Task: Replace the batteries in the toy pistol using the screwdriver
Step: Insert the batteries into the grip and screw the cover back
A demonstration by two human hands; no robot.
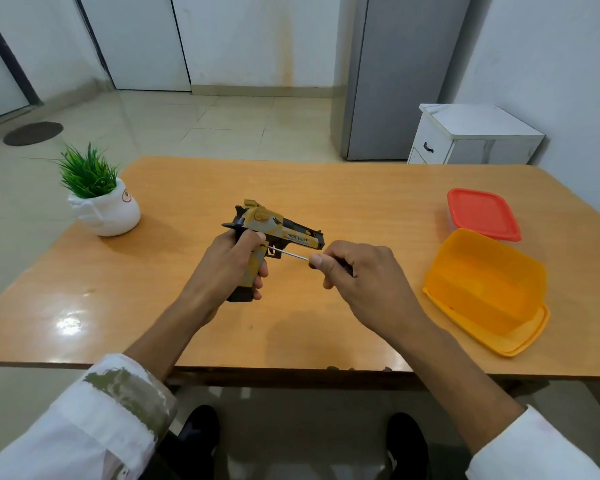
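Well, the toy pistol (274,230) is held up off the surface (291,334), and its long nose points to the person's right. The left hand (229,268) is wrapped tight round the handle part of the toy pistol, with the thumb lying across the side that faces up. The bottom of the handle points back at the person.

The screwdriver (288,253) comes at the toy pistol from the right. Its thin metal rod lies almost flat and sideways, just under the nose of the toy pistol. Its tip meets the handle part right beside the left thumb. The right hand (357,271) is to the right of the toy pistol, and its curled fingers and thumb pinch the dark end of the screwdriver. So the right hand is the one placed to turn, and the left hand does the holding.

I think the job now is the screw that shuts the batteries in, though the screw is too small to see. The turn should work best if the rod goes straight into the screw and does not lean. No batteries show.

Well off to the right of the toy pistol sit an open orange box (482,282) and a red lid (482,213). Well off to its left stands a small green plant (108,209) in a white pot.
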